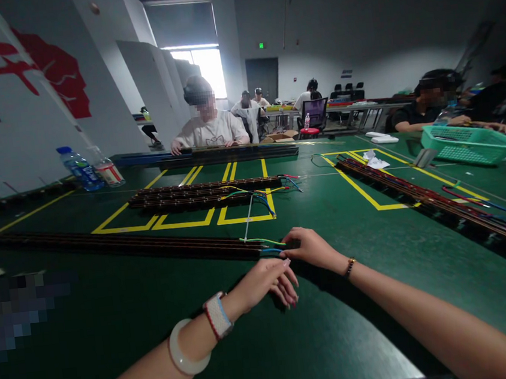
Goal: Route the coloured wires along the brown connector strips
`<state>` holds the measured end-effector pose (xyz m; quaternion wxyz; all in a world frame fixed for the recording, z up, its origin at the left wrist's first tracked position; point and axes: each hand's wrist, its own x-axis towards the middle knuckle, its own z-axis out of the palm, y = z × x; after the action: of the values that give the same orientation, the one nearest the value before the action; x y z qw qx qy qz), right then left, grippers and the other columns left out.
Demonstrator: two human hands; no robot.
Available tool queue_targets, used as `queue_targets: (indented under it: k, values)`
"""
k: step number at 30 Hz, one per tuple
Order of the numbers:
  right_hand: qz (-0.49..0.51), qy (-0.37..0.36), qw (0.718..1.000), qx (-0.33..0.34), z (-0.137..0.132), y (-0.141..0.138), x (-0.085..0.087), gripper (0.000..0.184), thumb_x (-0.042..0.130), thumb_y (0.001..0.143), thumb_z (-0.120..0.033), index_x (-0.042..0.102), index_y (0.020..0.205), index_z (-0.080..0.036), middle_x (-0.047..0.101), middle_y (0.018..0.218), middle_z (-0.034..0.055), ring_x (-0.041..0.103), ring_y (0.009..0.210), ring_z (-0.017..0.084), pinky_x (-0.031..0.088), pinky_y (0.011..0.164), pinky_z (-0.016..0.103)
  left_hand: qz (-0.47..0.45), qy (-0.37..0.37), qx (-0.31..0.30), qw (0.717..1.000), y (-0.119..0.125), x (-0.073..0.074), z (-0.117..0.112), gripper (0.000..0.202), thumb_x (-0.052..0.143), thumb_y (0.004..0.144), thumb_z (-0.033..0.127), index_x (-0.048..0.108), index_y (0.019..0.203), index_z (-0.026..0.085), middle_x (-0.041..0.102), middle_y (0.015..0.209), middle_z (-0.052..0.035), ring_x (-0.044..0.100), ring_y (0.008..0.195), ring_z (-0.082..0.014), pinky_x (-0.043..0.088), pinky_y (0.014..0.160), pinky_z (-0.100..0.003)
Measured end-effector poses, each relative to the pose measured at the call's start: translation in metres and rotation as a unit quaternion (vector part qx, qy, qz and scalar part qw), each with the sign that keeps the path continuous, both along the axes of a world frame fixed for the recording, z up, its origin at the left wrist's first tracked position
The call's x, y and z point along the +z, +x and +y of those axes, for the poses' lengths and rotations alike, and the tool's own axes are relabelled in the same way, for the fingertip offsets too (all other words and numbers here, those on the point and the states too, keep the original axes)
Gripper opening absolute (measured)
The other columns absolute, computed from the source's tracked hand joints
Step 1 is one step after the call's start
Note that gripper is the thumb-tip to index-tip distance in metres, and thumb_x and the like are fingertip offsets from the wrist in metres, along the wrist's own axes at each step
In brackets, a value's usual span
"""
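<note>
A long dark strip bundle (150,243) lies on the green table before me. From its right end come a blue wire (270,251) and a yellow-green wire (265,241). My right hand (316,249) is at these wire ends, its thumb and fingers curled in a pinch at the tip of the blue wire; the exact contact is partly hidden by the fingers. Just in front, my left hand (269,281) hovers over the table, fingers loosely apart and holding nothing. A thin white tie (249,219) stands up from the bundle near its wired end.
Shorter strip bundles (190,197) with coloured wires lie beyond, within yellow tape outlines. Another long wired bundle (439,200) runs along the right, near a green basket (474,145). Two bottles (79,169) stand at left. A person (210,124) sits across the table.
</note>
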<state>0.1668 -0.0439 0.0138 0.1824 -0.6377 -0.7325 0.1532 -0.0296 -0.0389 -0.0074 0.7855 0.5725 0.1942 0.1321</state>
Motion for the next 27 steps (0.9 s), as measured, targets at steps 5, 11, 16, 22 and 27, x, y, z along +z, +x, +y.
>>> queue_targets:
  k: [5, 11, 16, 22, 27]
  values:
    - [0.015, 0.073, 0.997, 0.015, -0.008, -0.007, -0.012, 0.009, 0.064, 0.082, -0.025, 0.068, 0.087, -0.019, 0.060, 0.085, 0.0021, 0.055, 0.077, 0.012, 0.039, 0.067, 0.024, -0.048, -0.193, 0.044, 0.979, 0.003, -0.004, 0.003, 0.047, 0.047, 0.090, 0.041, 0.046, 0.117, 0.003, 0.060, 0.107, -0.0235, 0.064, 0.096, -0.0229, 0.046, 0.096, -0.040]
    - [-0.194, 0.192, 0.954, 0.125, -0.018, -0.016, -0.009, 0.009, 0.056, 0.088, -0.017, 0.063, 0.084, -0.017, 0.056, 0.078, 0.0023, 0.047, 0.072, 0.014, 0.033, 0.069, 0.030, -0.109, -0.310, 0.112, 0.938, 0.010, -0.002, 0.001, 0.030, 0.042, 0.094, 0.026, 0.044, 0.115, 0.005, 0.058, 0.112, -0.0202, 0.062, 0.099, -0.0182, 0.041, 0.102, -0.038]
    - [-0.272, 0.174, 0.933, 0.161, -0.031, -0.029, -0.004, 0.005, 0.056, 0.085, -0.015, 0.060, 0.086, -0.012, 0.054, 0.084, 0.0054, 0.042, 0.076, 0.017, 0.036, 0.074, 0.031, -0.124, -0.328, 0.158, 0.923, 0.018, -0.002, -0.003, 0.019, 0.038, 0.095, 0.020, 0.049, 0.101, 0.006, 0.060, 0.104, -0.0153, 0.062, 0.093, -0.0149, 0.043, 0.098, -0.038]
    - [-0.233, 0.119, 0.952, 0.160, -0.041, -0.030, 0.013, 0.019, 0.046, 0.091, -0.018, 0.064, 0.095, -0.012, 0.055, 0.092, 0.0091, 0.046, 0.085, 0.018, 0.040, 0.080, 0.032, -0.133, -0.332, 0.163, 0.920, 0.019, -0.008, -0.001, 0.015, 0.041, 0.093, 0.016, 0.051, 0.094, 0.005, 0.061, 0.099, -0.0144, 0.062, 0.093, -0.0151, 0.044, 0.096, -0.037]
    - [-0.115, 0.059, 0.985, 0.113, -0.035, -0.021, 0.032, 0.028, 0.051, 0.090, -0.028, 0.063, 0.112, -0.017, 0.059, 0.102, 0.0089, 0.052, 0.092, 0.017, 0.042, 0.083, 0.030, -0.105, -0.315, 0.161, 0.929, 0.015, -0.007, -0.001, 0.015, 0.041, 0.093, 0.018, 0.049, 0.098, 0.007, 0.062, 0.095, -0.0138, 0.064, 0.086, -0.0161, 0.046, 0.092, -0.038]
